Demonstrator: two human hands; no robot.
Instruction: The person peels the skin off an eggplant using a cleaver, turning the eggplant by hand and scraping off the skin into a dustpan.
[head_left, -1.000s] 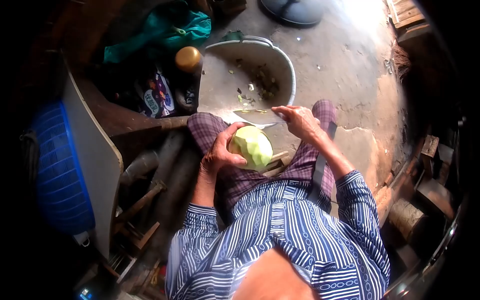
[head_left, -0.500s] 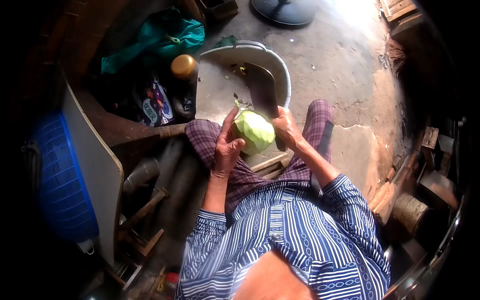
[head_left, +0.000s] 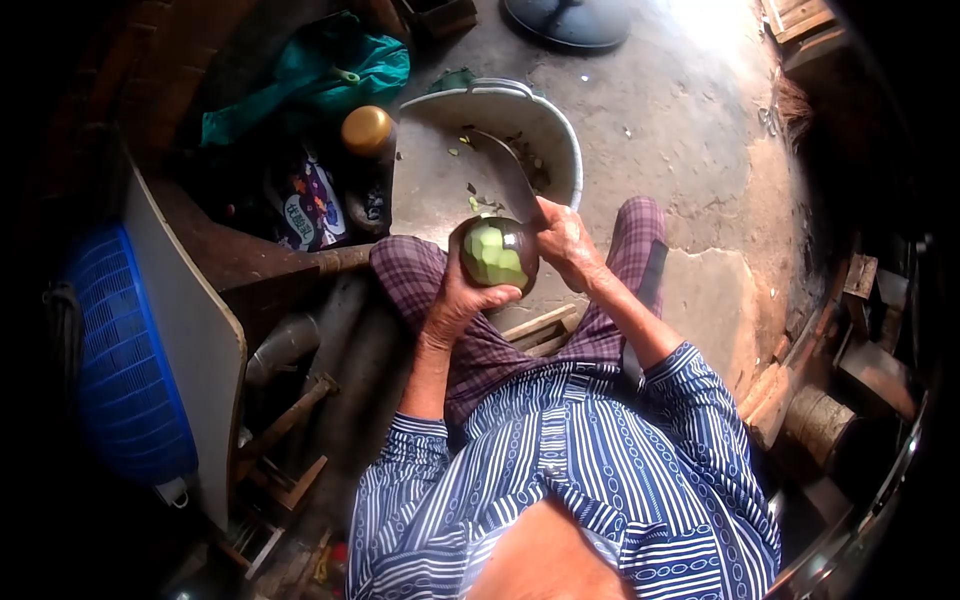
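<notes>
My left hand [head_left: 462, 285] is wrapped round a round eggplant [head_left: 493, 258] from its left and underside. Pale green flesh shows on its upper left face, and dark, shiny purple skin covers the rest. My right hand [head_left: 568, 240] grips a broad-bladed kitchen knife [head_left: 512, 178], its handle hidden in the fist. The blade points up and to the left, with its lower end close beside the eggplant's upper right. Whether the edge touches the skin I cannot tell. Beyond both hands, a wide grey scoop-shaped pan [head_left: 430, 165] holds scattered dark and green peelings.
A gold-lidded jar [head_left: 367, 131], a printed bag [head_left: 312, 205] and a green plastic bag [head_left: 370, 70] lie to the left. A blue basket [head_left: 125, 360] stands behind a board [head_left: 190, 330]. A dark round lid [head_left: 567, 20] rests on the floor ahead.
The eggplant has turned in my left hand, so dark skin now faces up where pale flesh showed before. The knife has tilted further left, and my right hand has shifted slightly.
</notes>
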